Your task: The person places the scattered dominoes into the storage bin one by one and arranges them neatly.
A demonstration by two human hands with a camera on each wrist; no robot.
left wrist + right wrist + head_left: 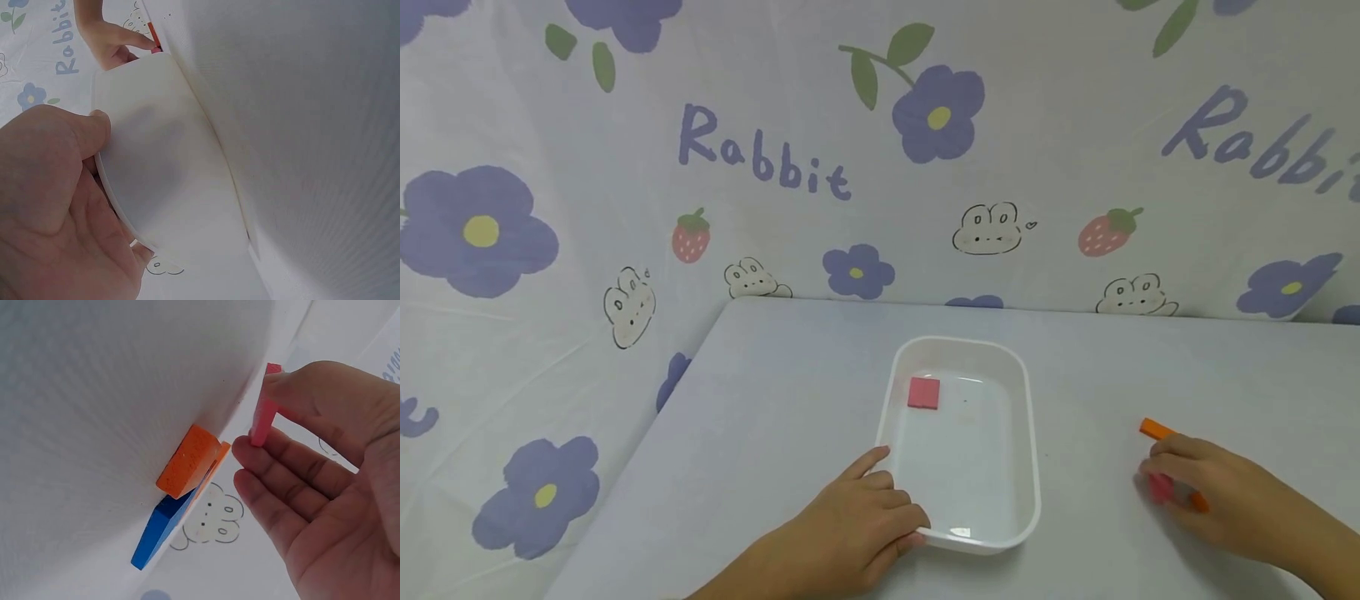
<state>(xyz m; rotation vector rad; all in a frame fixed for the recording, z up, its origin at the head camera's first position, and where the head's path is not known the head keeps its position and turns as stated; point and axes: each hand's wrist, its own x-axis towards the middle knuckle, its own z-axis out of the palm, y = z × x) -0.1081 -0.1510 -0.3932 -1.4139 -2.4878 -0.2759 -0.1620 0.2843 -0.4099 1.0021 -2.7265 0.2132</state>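
A white plastic tray (1034,458) stands on the table. My left hand (861,529) grips its near left corner, fingers over the rim and the thumb against the outer wall (169,162) in the left wrist view. Inside the tray, a flat pink square block (923,393) lies toward the far left. To the right of the tray, my right hand (1228,496) pinches another pink block (265,415) between thumb and fingertips. Beside that hand are an orange block (189,461) and a blue block (156,528); the blue one is hidden in the head view.
A thin orange piece (1156,429) shows just beyond the right hand. The white tabletop (760,400) meets a hanging cloth (1045,150) printed with flowers, rabbits and strawberries at the back and left.
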